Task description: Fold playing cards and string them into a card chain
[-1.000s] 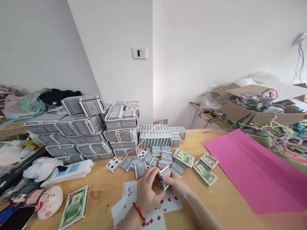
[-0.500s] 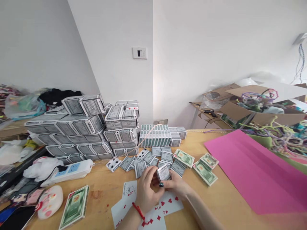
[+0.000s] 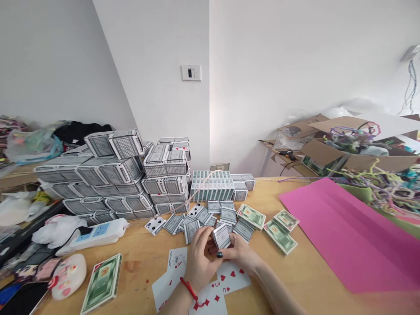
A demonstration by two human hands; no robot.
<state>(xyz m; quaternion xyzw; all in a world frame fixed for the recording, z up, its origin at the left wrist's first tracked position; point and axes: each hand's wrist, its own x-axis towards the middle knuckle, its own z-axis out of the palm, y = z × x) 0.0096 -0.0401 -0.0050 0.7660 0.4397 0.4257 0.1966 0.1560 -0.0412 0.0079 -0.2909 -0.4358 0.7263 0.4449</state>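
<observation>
Piece [image 3: 222, 236] has turned over the last second: tilted a second ago, its patterned back now faces up more squarely, and it sits slightly toward 9 o'clock. Right hand [image 3: 243, 256]: closed, gripping the piece's lower right, dark-nailed thumb along the near edge. Left hand [image 3: 199, 258]: fingers curled, pinching the left edge; far-side fingertips hidden. Taking the piece as dial centre: folded cards [image 3: 192, 232] at 10 to 2, stacks [image 3: 124, 175] at 10, green packs [image 3: 280, 236] at 3, flat cards [image 3: 216, 291] at 6, all unmoved. Judgement: handling in progress, piece not yet set down.
</observation>
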